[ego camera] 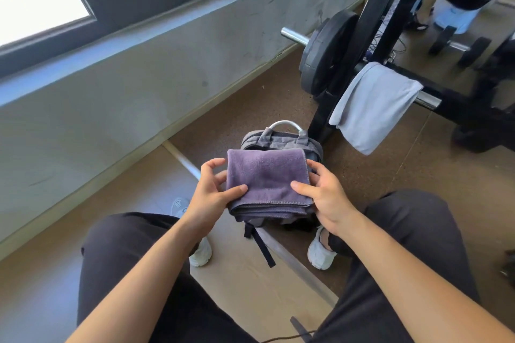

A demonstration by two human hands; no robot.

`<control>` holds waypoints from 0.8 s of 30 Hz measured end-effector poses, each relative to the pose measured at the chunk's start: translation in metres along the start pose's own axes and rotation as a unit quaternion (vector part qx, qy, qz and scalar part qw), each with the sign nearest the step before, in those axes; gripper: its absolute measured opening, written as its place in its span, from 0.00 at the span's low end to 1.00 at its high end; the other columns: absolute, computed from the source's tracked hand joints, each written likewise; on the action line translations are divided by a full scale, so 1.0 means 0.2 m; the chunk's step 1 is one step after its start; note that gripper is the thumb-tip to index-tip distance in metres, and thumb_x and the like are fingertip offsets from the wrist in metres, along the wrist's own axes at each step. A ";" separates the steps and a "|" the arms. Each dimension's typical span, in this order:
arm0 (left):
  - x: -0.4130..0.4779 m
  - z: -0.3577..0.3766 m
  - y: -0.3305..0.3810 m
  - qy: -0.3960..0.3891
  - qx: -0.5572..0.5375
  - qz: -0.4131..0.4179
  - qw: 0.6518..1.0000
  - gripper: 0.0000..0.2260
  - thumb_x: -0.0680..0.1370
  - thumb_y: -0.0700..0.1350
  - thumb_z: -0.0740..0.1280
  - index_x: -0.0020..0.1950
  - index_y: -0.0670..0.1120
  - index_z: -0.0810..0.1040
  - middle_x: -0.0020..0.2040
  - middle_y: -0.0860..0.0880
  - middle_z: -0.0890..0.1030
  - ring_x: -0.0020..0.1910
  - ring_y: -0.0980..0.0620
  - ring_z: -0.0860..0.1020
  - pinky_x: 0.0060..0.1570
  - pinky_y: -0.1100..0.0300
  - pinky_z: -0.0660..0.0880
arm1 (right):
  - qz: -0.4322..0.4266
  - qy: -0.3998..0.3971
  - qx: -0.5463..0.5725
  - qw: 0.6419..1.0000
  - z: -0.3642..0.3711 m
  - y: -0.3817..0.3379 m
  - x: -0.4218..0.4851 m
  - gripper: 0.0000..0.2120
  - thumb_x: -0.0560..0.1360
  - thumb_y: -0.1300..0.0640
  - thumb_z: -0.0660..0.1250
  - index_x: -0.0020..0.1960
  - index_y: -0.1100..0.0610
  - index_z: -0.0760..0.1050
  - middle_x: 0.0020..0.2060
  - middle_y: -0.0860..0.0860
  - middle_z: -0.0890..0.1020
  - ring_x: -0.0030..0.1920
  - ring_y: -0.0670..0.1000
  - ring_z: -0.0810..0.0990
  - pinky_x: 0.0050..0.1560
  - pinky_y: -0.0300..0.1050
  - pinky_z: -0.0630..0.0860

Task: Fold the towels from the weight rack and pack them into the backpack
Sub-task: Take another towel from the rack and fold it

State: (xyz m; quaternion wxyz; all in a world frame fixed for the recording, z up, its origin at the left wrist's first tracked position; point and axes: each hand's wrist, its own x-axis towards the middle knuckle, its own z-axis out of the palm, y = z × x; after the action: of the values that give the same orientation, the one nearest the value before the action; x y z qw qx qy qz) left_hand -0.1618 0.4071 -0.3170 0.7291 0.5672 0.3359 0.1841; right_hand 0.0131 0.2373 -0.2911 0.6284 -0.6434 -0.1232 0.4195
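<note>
Purple towel (267,181), folded, head view: left hand (207,198) and right hand (326,198) each pinch a side edge, thumbs on top. Its long axis runs left to right, directly over the backpack (281,139) standing on the floor.

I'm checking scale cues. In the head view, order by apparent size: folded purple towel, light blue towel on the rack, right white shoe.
1. folded purple towel and light blue towel: about alike; the purple one is nearer the camera, so unranked.
2. right white shoe: clearly smallest.
</note>
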 end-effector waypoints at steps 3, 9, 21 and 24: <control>0.02 -0.01 0.00 -0.021 -0.047 -0.019 0.999 0.28 0.72 0.31 0.74 0.70 0.46 0.74 0.54 0.45 0.87 0.50 0.47 0.86 0.46 0.55 0.83 | 0.011 -0.020 0.026 0.999 0.00 -0.01 0.00 0.20 0.76 0.71 0.68 0.67 0.60 0.75 0.58 0.56 0.84 0.59 0.56 0.84 0.66 0.57 0.77; 0.01 -0.02 0.01 -0.084 -0.126 -0.037 0.988 0.22 0.72 0.31 0.69 0.62 0.49 0.81 0.55 0.43 0.85 0.48 0.46 0.84 0.45 0.55 0.83 | 0.028 -0.080 0.087 0.993 -0.02 -0.03 -0.02 0.19 0.79 0.71 0.63 0.68 0.59 0.75 0.61 0.60 0.82 0.61 0.59 0.82 0.61 0.52 0.80; 0.01 -0.04 0.04 -0.154 -0.164 -0.007 0.974 0.17 0.67 0.27 0.60 0.33 0.48 0.78 0.44 0.43 0.82 0.39 0.46 0.80 0.33 0.58 0.74 | 0.026 -0.153 0.112 0.982 -0.03 -0.09 -0.03 0.19 0.76 0.69 0.56 0.37 0.59 0.83 0.49 0.54 0.85 0.50 0.53 0.83 0.52 0.48 0.80; 0.01 -0.05 0.03 -0.161 -0.104 0.005 0.981 0.14 0.67 0.28 0.62 0.33 0.46 0.79 0.46 0.43 0.83 0.43 0.44 0.80 0.41 0.54 0.77 | 0.030 -0.139 0.072 0.987 -0.05 -0.08 -0.02 0.17 0.78 0.63 0.53 0.36 0.62 0.76 0.50 0.59 0.82 0.51 0.57 0.79 0.55 0.52 0.75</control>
State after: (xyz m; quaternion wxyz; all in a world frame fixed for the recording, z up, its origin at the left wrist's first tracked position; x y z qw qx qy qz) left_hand -0.1663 0.4181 -0.3129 0.8276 0.5124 0.1900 0.1282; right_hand 0.0229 0.2310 -0.2760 0.6370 -0.5351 -0.1596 0.5315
